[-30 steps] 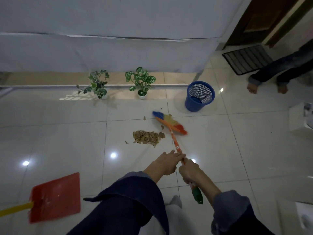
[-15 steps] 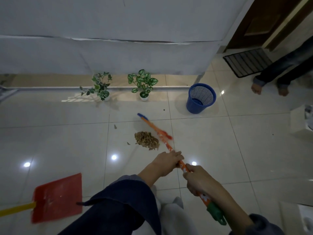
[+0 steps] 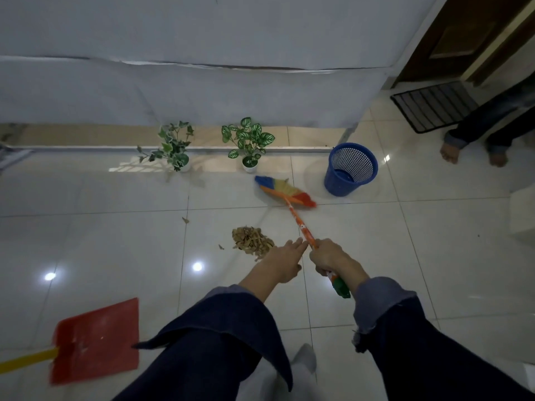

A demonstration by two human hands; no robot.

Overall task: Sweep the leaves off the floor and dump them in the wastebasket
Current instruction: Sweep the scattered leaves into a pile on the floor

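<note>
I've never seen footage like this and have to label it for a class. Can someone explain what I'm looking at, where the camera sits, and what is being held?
There is no machine here. A person wears one wide-angle camera on the head, looking forward and down, so you see that person's own arms in dark sleeves. The right hand is closed around the handle of a broom whose multicoloured head lies on the tiled floor beside a blue wastebasket. The left hand is open, its fingertips close to the handle; I cannot tell whether they touch it. A small pile of dry leaves sits just beyond the hands, with a few stray bits to its left. A red dustpan with a yellow handle lies at lower left. Two potted plants stand by the wall, and another person's bare feet show at upper right.
</note>
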